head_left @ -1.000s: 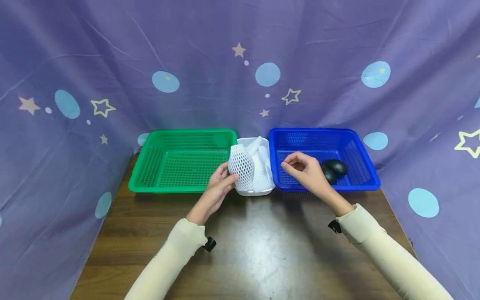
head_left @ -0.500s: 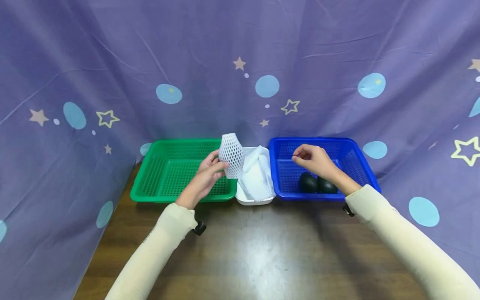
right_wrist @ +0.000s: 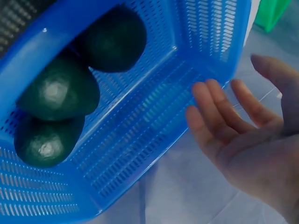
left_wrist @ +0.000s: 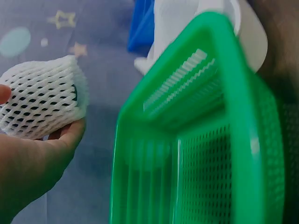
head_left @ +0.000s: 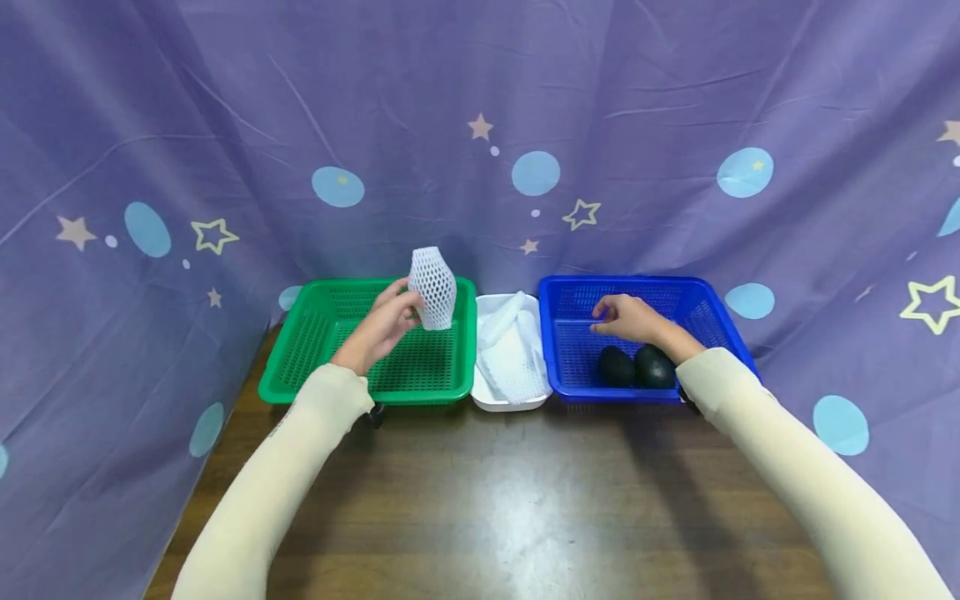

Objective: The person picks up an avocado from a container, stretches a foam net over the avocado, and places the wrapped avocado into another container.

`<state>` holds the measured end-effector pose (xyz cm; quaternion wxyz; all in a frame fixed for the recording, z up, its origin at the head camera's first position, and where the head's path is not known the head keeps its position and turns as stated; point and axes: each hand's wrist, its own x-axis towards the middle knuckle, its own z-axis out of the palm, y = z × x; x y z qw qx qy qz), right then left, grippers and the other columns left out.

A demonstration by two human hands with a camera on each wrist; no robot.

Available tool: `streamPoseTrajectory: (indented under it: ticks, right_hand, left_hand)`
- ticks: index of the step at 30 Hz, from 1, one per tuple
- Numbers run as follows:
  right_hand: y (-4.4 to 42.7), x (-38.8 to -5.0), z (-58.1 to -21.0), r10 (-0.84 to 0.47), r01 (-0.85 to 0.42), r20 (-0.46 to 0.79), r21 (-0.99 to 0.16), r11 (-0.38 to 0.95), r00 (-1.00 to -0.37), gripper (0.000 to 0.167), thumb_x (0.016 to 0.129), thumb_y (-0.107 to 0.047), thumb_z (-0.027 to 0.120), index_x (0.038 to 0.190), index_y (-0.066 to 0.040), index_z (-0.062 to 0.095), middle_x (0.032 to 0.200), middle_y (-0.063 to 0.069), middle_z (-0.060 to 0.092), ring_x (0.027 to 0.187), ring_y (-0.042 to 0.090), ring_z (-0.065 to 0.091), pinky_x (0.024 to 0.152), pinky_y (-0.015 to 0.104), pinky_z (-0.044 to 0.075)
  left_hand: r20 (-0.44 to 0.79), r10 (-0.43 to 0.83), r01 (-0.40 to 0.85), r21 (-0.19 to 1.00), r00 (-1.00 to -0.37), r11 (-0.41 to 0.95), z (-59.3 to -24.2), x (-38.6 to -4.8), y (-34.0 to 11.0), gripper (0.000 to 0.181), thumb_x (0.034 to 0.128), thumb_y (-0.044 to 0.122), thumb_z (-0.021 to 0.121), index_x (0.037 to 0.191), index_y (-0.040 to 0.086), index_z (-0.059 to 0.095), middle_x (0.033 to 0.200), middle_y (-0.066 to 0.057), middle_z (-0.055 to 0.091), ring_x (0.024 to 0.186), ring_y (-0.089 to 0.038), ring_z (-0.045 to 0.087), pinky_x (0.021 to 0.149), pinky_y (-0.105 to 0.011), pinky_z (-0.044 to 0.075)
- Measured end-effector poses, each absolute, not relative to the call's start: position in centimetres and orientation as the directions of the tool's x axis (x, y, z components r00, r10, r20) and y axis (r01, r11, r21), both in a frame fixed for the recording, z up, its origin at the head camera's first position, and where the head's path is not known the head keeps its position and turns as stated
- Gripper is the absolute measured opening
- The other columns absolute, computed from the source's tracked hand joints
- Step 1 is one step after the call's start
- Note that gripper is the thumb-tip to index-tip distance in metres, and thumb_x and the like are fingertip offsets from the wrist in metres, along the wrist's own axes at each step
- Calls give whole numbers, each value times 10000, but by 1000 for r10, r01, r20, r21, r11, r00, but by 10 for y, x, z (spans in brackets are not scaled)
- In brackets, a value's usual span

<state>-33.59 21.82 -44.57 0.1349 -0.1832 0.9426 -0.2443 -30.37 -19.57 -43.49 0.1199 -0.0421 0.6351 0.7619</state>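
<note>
- The left hand's fingers (left_wrist: 72,133) curl round a white foam net sleeve (head_left: 432,287), thumb on one side and fingertips on the other, parted by the sleeve's width.
- Something dark green fills that sleeve, showing through the mesh; the sleeve stands nearly upright, its narrow end pointing towards 12 o'clock.
- The left hand (head_left: 382,325) holds the sleeve in the air above the right part of a green basket (head_left: 408,367), clear of its rim.
- The right hand (head_left: 633,319) holds nothing; its fingers are loosely bent, with a clear gap between thumb and forefinger, above a blue basket (head_left: 570,346).
- Three glossy, dark green fruits (right_wrist: 60,86) lie in the blue basket, close together; from the head view two of them show, near the 6 o'clock rim and below the right hand, well apart from its fingers.
- A small white tray (head_left: 483,400) sits between the two baskets, with the green one at its 9 o'clock and the blue one at its 3 o'clock.
- Loose white foam nets (head_left: 513,358) lie flattened in the tray, one poking up towards 12 o'clock.
- Cream sleeves (head_left: 258,492) cover both forearms, which reach in from 7 and 5 o'clock over a brown wooden desk (head_left: 510,500).
- A purple curtain (head_left: 420,83) with stars and pale blue ovals hangs behind, at 12 o'clock.
</note>
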Motion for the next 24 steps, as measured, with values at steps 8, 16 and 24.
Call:
streamPoseTrajectory:
  ticks: [8, 16, 24]
  right_hand:
    - [219, -351, -450, -384, -248, -399, -350, 903, -832, 503, 942, -305, 712, 1272, 60, 609, 1390, 302, 564, 1307, 483, 512, 1069, 584, 456]
    - [216, -358, -455, -302, -197, -452, -264, 944, -840, 558, 911, -280, 738, 1299, 91, 584, 1364, 308, 574, 1274, 475, 538, 1055, 566, 476]
    - [215, -362, -461, -261, -168, -497, -223, 960, -828, 481, 876, -266, 773, 1166, 101, 660, 1164, 261, 694, 1074, 419, 671, 915, 486, 568]
  left_hand:
    - [-351, 97, -359, 929, -931, -88, -426, -339, -223, 598, 856, 18, 429, 1447, 62, 352, 1278, -80, 468, 1092, -245, 480, 1195, -474, 339]
    - [-455, 23, -455, 890, -890, -11, -443, -354, -234, 247, 836, 53, 444, 1066, 114, 378, 1133, -79, 455, 1049, -274, 441, 1106, -449, 392]
    - [-545, -14, -542, 830, -838, 130, -463, -359, -237, 484, 838, 80, 469, 1293, 85, 303, 1103, -72, 418, 968, -252, 400, 938, -415, 379]
